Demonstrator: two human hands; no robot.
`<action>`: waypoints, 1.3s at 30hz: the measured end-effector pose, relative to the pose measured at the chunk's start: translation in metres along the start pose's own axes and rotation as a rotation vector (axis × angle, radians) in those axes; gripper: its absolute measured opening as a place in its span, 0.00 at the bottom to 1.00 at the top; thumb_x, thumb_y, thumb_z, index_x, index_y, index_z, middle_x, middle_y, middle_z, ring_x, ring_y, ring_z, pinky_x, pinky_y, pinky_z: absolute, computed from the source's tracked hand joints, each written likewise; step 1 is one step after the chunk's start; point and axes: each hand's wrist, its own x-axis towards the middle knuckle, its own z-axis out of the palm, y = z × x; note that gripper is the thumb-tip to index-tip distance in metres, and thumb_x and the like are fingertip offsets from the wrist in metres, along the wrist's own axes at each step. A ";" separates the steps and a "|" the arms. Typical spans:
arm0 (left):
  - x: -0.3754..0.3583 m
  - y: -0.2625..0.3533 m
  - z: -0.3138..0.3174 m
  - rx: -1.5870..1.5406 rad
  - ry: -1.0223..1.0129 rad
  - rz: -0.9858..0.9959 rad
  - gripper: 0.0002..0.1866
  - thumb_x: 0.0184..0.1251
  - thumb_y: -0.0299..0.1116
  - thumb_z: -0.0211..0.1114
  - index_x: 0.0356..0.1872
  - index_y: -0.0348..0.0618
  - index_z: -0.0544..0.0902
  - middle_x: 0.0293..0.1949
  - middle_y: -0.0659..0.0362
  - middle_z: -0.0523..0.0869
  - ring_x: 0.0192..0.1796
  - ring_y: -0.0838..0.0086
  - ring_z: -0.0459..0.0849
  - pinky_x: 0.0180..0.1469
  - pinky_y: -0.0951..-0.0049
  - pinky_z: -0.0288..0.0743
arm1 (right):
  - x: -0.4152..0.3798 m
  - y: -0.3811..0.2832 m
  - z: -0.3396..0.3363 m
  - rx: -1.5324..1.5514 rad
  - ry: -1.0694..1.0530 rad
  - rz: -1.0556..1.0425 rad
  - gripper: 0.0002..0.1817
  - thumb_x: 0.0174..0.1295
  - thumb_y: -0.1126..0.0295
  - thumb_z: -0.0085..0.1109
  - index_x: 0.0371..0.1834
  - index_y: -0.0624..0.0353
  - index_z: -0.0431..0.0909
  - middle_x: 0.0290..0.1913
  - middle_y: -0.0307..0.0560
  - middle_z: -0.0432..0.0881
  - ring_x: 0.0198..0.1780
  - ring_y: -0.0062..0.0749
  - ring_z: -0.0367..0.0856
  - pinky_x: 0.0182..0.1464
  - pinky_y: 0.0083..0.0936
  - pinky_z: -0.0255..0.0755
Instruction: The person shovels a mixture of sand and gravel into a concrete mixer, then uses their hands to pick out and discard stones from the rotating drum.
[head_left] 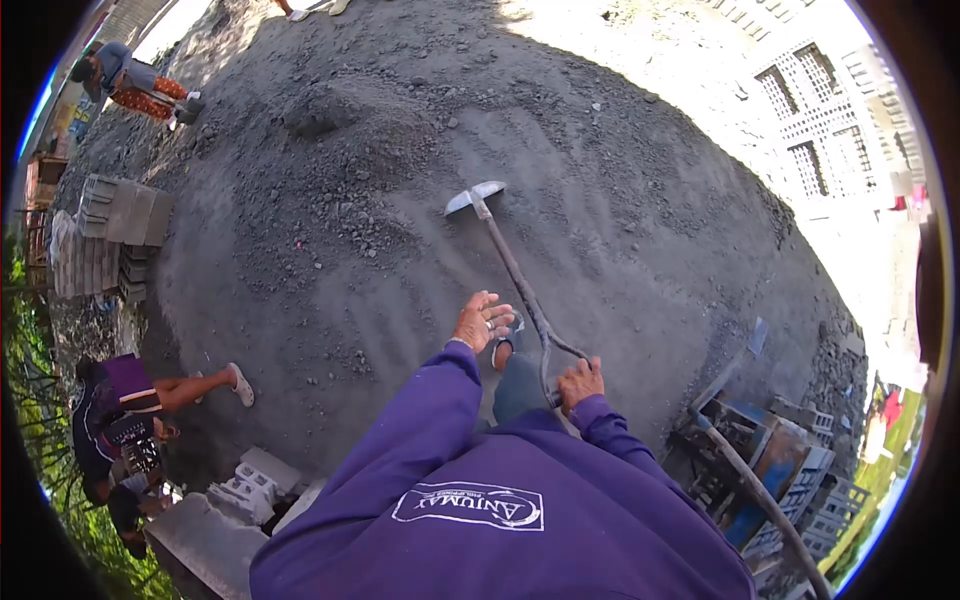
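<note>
left hand (482, 321) hovers, seemingly beside shovel (513, 267)

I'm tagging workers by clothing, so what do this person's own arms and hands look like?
The left sleeve and right sleeve are long and purple, matching the top, which bears white lettering inside a white outline. The left hand and right hand wear no gloves; the left has a pale, shiny ring.

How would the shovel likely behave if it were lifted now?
The shovel should stay stiff; its long shaft looks solid. It may feel head-heavy, since the right hand grips only the handle end. The blade might twist, because the left hand is open, off the shaft.
</note>
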 end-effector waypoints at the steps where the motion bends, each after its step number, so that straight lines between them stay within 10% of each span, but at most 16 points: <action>1: -0.023 -0.010 -0.021 0.049 0.013 0.015 0.30 0.63 0.56 0.58 0.57 0.42 0.72 0.49 0.49 0.83 0.45 0.61 0.83 0.48 0.56 0.74 | 0.006 -0.004 0.002 0.004 0.029 -0.091 0.10 0.56 0.70 0.53 0.37 0.47 0.83 0.41 0.39 0.82 0.55 0.39 0.72 0.67 0.55 0.48; 7: -0.149 -0.077 -0.189 0.299 0.376 0.167 0.24 0.66 0.47 0.58 0.57 0.43 0.74 0.41 0.53 0.86 0.34 0.71 0.85 0.34 0.70 0.79 | 0.021 -0.034 -0.002 -0.024 -0.010 -0.319 0.10 0.44 0.70 0.58 0.32 0.49 0.81 0.37 0.42 0.82 0.50 0.42 0.76 0.64 0.49 0.54; 14: -0.310 -0.254 -0.373 -0.189 0.864 0.280 0.24 0.68 0.43 0.54 0.60 0.40 0.71 0.44 0.49 0.85 0.37 0.65 0.85 0.37 0.63 0.80 | -0.002 -0.084 -0.061 0.063 0.222 -0.347 0.15 0.40 0.68 0.58 0.35 0.56 0.82 0.33 0.54 0.84 0.39 0.51 0.83 0.41 0.43 0.75; 19: -0.411 -0.437 -0.410 -0.307 1.006 0.165 0.23 0.68 0.42 0.53 0.59 0.39 0.70 0.47 0.49 0.82 0.43 0.60 0.84 0.43 0.58 0.77 | -0.082 -0.151 -0.171 0.297 0.386 -0.127 0.16 0.41 0.68 0.57 0.37 0.55 0.82 0.34 0.55 0.84 0.40 0.52 0.83 0.43 0.44 0.75; 21: -0.430 -0.516 -0.418 -0.586 0.926 -0.008 0.19 0.66 0.39 0.52 0.55 0.43 0.69 0.38 0.51 0.82 0.31 0.64 0.82 0.33 0.58 0.74 | -0.087 -0.156 -0.167 0.192 0.347 -0.185 0.14 0.43 0.65 0.59 0.35 0.54 0.82 0.33 0.53 0.84 0.41 0.51 0.83 0.45 0.44 0.75; 26: -0.399 -0.642 -0.402 0.060 0.825 0.099 0.18 0.65 0.39 0.55 0.52 0.41 0.73 0.35 0.50 0.84 0.32 0.59 0.83 0.37 0.57 0.76 | -0.096 -0.196 -0.154 0.003 0.339 -0.394 0.16 0.43 0.65 0.59 0.38 0.54 0.83 0.36 0.52 0.86 0.43 0.47 0.85 0.48 0.39 0.76; 33: -0.332 -0.605 -0.400 0.952 0.873 0.897 0.16 0.66 0.37 0.58 0.50 0.37 0.77 0.35 0.49 0.85 0.34 0.58 0.84 0.40 0.59 0.80 | -0.066 -0.225 -0.182 0.046 0.390 -0.298 0.15 0.46 0.64 0.59 0.37 0.57 0.84 0.38 0.51 0.86 0.45 0.45 0.85 0.48 0.38 0.76; 35: -0.371 -0.529 -0.345 -0.071 0.746 0.427 0.17 0.67 0.36 0.56 0.51 0.36 0.76 0.35 0.52 0.85 0.34 0.63 0.85 0.35 0.65 0.80 | -0.048 -0.229 -0.186 0.041 0.433 -0.318 0.16 0.47 0.64 0.59 0.39 0.57 0.84 0.39 0.52 0.86 0.46 0.45 0.85 0.49 0.38 0.76; 39: -0.405 -0.443 -0.305 0.006 0.803 0.414 0.19 0.68 0.40 0.55 0.51 0.37 0.77 0.34 0.56 0.85 0.32 0.71 0.85 0.30 0.72 0.77 | -0.031 -0.225 -0.200 0.042 0.427 -0.320 0.17 0.48 0.64 0.58 0.41 0.56 0.84 0.41 0.52 0.86 0.47 0.45 0.84 0.51 0.38 0.76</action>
